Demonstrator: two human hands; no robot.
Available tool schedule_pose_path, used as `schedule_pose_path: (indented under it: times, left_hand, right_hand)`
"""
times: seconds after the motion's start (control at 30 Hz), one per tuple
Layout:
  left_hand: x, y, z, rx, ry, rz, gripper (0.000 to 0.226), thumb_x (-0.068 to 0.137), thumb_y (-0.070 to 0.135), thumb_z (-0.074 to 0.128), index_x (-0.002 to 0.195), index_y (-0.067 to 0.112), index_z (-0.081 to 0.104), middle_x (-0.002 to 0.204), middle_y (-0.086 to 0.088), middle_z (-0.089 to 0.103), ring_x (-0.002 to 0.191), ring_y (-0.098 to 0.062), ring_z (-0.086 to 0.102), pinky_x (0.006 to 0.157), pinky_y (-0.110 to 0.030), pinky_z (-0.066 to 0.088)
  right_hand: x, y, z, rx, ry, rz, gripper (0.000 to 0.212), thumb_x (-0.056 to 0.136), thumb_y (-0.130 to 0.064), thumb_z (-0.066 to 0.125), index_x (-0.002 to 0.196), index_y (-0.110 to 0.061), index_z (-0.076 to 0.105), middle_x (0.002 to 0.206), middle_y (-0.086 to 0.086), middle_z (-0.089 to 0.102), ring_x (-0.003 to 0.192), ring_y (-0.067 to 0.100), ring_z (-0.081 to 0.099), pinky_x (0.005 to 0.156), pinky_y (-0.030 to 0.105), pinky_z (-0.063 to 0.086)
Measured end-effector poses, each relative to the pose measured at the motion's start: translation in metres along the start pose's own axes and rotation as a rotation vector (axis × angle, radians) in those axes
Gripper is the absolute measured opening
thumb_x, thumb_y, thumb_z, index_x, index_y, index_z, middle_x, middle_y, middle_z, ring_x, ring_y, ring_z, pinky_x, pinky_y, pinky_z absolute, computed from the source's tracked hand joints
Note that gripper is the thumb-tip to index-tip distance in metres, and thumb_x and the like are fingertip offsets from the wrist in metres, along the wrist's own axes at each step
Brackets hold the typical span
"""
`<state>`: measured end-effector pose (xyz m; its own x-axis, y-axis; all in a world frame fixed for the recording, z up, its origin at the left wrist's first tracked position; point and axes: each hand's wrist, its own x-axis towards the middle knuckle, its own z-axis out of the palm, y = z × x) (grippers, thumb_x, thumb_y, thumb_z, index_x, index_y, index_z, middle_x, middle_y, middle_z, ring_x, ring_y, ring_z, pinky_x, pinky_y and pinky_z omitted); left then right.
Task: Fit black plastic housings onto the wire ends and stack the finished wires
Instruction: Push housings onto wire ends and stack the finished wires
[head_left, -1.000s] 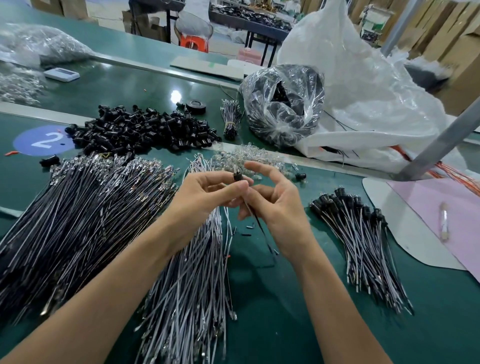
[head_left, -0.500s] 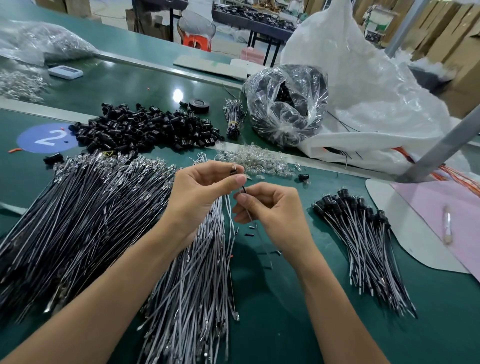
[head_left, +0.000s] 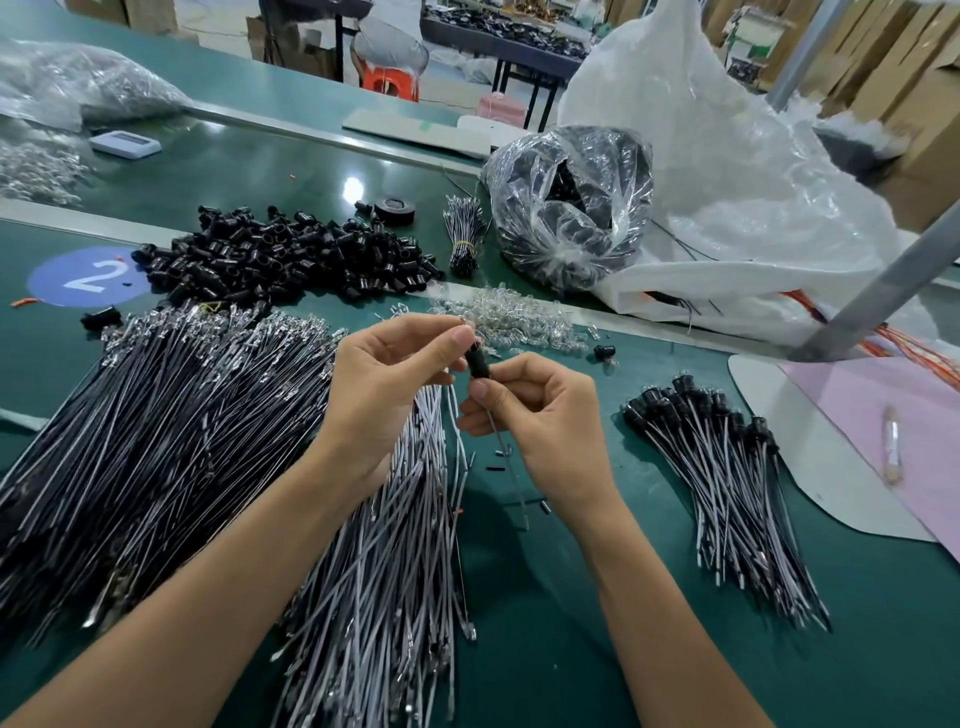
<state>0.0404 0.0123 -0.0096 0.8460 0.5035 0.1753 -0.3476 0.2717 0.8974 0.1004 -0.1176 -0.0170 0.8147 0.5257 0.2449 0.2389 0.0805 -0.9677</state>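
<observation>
black-sheathed wires lie in a broad heap to the left of the left hand, fanned across the green surface. beyond that heap, up and left of both hands, sits a pile of loose housings. a sheaf of paler wires runs under the left forearm. the left hand pinches the top end of one black housing between thumb and forefinger, holding it upright above the surface between the two hands. the right hand, fingers curled, pinches the lower end of that housing, and a thin wire hangs down from there past the palm. just beyond the hands lie clear bulbs. to the right of the right hand, well apart, the finished wires are stacked with their capped ends pointing away.
</observation>
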Motion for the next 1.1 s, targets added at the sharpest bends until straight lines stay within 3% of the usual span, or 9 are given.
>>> schedule_pose_path:
  times: [0.2, 0.33, 0.73, 1.0, 1.1]
  left_hand:
    - [0.002, -0.001, -0.001, -0.035, 0.027, -0.005, 0.012, 0.063, 0.023, 0.078, 0.074, 0.018, 0.078, 0.078, -0.003, 0.075, 0.068, -0.013, 0.066, 0.066, -0.019, 0.053]
    - [0.002, -0.002, -0.002, -0.064, 0.033, -0.005, 0.021, 0.056, 0.029, 0.081, 0.074, 0.018, 0.079, 0.078, -0.003, 0.076, 0.071, -0.013, 0.069, 0.07, -0.02, 0.055]
    - [0.004, -0.003, -0.005, -0.23, -0.058, -0.133, 0.014, 0.063, 0.016, 0.074, 0.076, 0.012, 0.078, 0.088, -0.006, 0.076, 0.079, -0.012, 0.071, 0.076, -0.022, 0.056]
    - [0.004, -0.005, -0.003, -0.218, 0.0, -0.133, 0.013, 0.069, 0.014, 0.07, 0.08, 0.013, 0.078, 0.09, -0.007, 0.076, 0.083, -0.013, 0.071, 0.079, -0.022, 0.055]
    - [0.004, -0.006, -0.004, -0.225, 0.023, -0.129, 0.015, 0.07, 0.013, 0.07, 0.083, 0.011, 0.077, 0.091, -0.007, 0.076, 0.083, -0.012, 0.071, 0.074, -0.018, 0.056]
  right_hand:
    - [-0.003, -0.001, 0.003, -0.017, 0.016, -0.018, 0.013, 0.089, 0.001, 0.066, 0.081, -0.009, 0.063, 0.07, 0.009, 0.073, 0.062, 0.026, 0.072, 0.061, 0.031, 0.059]
    - [-0.004, -0.001, 0.006, -0.024, 0.026, -0.019, 0.013, 0.091, -0.001, 0.064, 0.08, -0.008, 0.061, 0.07, 0.009, 0.073, 0.062, 0.026, 0.072, 0.061, 0.032, 0.059]
    - [-0.004, 0.005, 0.014, -0.051, 0.076, -0.064, 0.023, 0.092, -0.002, 0.063, 0.076, -0.016, 0.055, 0.073, 0.004, 0.074, 0.062, 0.021, 0.073, 0.059, 0.023, 0.056]
    - [-0.004, 0.008, 0.014, -0.174, 0.092, -0.109, 0.019, 0.094, -0.006, 0.062, 0.079, -0.015, 0.054, 0.075, 0.0, 0.074, 0.063, 0.017, 0.073, 0.061, 0.032, 0.059]
    - [-0.005, 0.011, 0.015, -0.221, 0.114, -0.127, 0.02, 0.095, -0.008, 0.061, 0.079, -0.018, 0.054, 0.076, 0.0, 0.075, 0.063, 0.015, 0.073, 0.063, 0.039, 0.06]
